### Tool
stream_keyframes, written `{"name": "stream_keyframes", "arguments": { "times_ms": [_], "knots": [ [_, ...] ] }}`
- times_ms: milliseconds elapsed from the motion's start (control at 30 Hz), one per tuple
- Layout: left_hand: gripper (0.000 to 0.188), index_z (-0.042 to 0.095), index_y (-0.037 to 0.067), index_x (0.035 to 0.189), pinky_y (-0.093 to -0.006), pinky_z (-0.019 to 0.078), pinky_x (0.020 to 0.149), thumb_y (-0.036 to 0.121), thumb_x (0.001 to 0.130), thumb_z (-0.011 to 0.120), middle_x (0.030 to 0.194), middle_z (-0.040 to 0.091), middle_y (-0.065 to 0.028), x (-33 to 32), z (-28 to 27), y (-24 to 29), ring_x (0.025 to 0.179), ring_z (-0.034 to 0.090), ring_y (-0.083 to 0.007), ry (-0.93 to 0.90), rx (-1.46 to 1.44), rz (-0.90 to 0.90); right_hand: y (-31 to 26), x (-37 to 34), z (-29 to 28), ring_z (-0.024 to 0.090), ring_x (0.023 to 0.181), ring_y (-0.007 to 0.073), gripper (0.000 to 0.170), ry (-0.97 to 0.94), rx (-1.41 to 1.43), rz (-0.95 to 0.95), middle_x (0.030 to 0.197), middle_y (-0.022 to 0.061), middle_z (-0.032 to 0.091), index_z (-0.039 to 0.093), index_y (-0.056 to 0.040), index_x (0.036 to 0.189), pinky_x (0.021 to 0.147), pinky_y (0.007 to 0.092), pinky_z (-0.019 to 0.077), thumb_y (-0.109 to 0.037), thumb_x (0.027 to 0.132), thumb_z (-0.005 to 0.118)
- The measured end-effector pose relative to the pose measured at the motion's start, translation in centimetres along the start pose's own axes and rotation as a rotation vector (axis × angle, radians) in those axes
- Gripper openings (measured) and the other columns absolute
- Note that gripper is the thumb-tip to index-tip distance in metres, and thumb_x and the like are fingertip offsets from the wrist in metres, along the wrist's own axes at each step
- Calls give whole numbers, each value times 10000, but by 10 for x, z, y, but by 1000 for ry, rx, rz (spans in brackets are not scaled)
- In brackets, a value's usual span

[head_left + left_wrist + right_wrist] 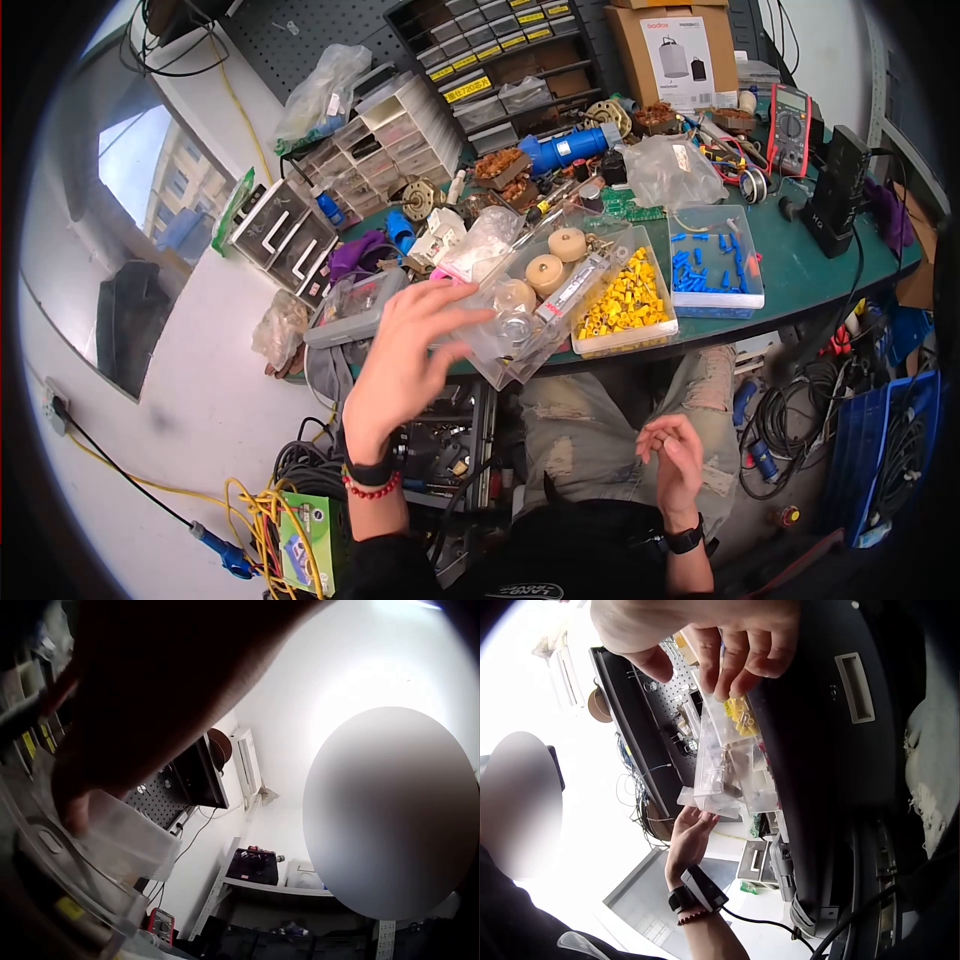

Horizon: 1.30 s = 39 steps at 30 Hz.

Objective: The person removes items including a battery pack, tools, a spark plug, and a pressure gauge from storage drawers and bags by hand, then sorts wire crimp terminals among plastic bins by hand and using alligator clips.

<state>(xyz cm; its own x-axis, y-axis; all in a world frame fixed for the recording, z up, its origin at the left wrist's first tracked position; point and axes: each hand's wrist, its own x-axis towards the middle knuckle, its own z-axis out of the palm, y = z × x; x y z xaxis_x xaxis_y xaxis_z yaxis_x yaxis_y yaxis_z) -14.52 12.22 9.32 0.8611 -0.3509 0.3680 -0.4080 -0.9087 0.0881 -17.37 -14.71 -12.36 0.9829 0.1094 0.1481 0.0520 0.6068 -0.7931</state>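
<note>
- so your clear bin is sitting at the front edge of the bench, corner toward you. can't tell if it actually overhangs, so I'd treat it like it could tip.
- your left hand is at its left side, fingers spread and mostly straight. can't tell if they're really touching the wall, but you're not gripping anything.
- right hand is over your lap, fingers loosely bent, nothing in it. imo bring it up to the bin's opposite side before you shift any weight; one-sided lifting would probably twist it.
- keep it level too: the cream rolls and the long pale piece in there look like they'd slide.
- watch the right side, the tray of yellow pieces is right beside it. bump that and you'll likely be picking up little bits for ages. tray of blue pieces is just past that.
- behind it there's a plastic bag and a heap of parts, so not much room to push back.
- grey case sits to the left, near your forearm. mind your elbow there.
</note>
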Motion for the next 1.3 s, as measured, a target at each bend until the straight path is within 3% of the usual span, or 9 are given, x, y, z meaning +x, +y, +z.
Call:
{"name": "stream_keyframes", "arguments": {
  "times_ms": [167, 367, 567, 800, 900, 1067, 1167, 1233, 1300],
  "knots": [
    [40, 636, -25, 858, -304, 478, 673, -16, 820, 626, 769, 644, -95, 28, 13, -26, 703, 615, -226, 411, -220, -101, -2, 0, -2, 568, 754, 172, 361, 22, -5, -2, 845, 124, 601, 549, 25, 1002, 658, 273, 410, -307, 860, 536],
    [240, 561, -24, 834, -252, 358, 574, 186, 944, 597, 653, 456, -4, 40, -16, -13, 625, 398, -92, 626, -222, -223, -2, -2, 0, 571, 733, 177, 362, 22, 4, 8, 845, 130, 604, 548, 28, 997, 645, 274, 424, -307, 862, 537],
    [211, 577, -23, 922, -221, 339, 542, 176, 980, 539, 685, 512, 15, 24, -33, 38, 623, 415, -34, 381, -430, -252, -33, -3, 21, 624, 825, 196, 383, -152, 60, 40, 986, 188, 632, 550, 71, 1130, 644, 263, 525, -199, 864, 606],
    [190, 605, -5, 1009, -190, 392, 535, 170, 990, 534, 788, 615, -8, 10, -25, 74, 623, 522, -20, -13, -1061, -440, -90, 31, 69, 642, 1001, 258, 767, -485, 195, -18, 1387, 236, 441, 319, 58, 1421, 711, 308, 575, -10, 776, 730],
    [181, 610, -5, 1000, -195, 408, 554, 168, 978, 561, 810, 614, -6, 13, -1, 69, 643, 538, -30, 72, -972, -325, -81, 36, 77, 669, 887, 195, 463, -452, 149, 25, 1204, 189, 600, 473, 88, 1290, 677, 279, 578, 69, 858, 636],
    [166, 614, -6, 1003, -199, 429, 633, 144, 934, 630, 850, 615, 5, 15, 11, 71, 762, 571, -45, 178, -933, -373, -82, 45, 75, 665, 769, 149, 302, -363, 194, 54, 981, 147, 670, 548, 97, 1194, 643, 264, 573, 20, 908, 605],
    [537, 518, -31, 1247, -224, 467, 735, 98, 776, 741, 1005, 600, -53, 16, 25, 84, 870, 569, -92, 587, -960, -363, -82, 46, 75, 631, 686, 111, 281, -213, 220, 9, 914, 122, 672, 560, 92, 1182, 592, 250, 545, -13, 925, 600],
    [926, 326, -45, 1429, -264, 496, 822, 219, 672, 789, 1108, 600, -129, 6, 39, 95, 906, 624, -172, 549, -1231, -394, -84, 49, 70, 607, 652, 81, 270, -196, 228, -12, 883, 102, 672, 581, 82, 1164, 544, 221, 502, -19, 916, 620],
    [945, 304, -53, 1431, -276, 513, 779, 249, 673, 779, 1095, 610, -136, -4, 56, 109, 881, 632, -177, 532, -1311, -406, -92, 51, 65, 595, 636, 69, 261, -179, 225, -10, 858, 89, 670, 601, 76, 1141, 524, 210, 475, -34, 907, 640]
  ]
}}
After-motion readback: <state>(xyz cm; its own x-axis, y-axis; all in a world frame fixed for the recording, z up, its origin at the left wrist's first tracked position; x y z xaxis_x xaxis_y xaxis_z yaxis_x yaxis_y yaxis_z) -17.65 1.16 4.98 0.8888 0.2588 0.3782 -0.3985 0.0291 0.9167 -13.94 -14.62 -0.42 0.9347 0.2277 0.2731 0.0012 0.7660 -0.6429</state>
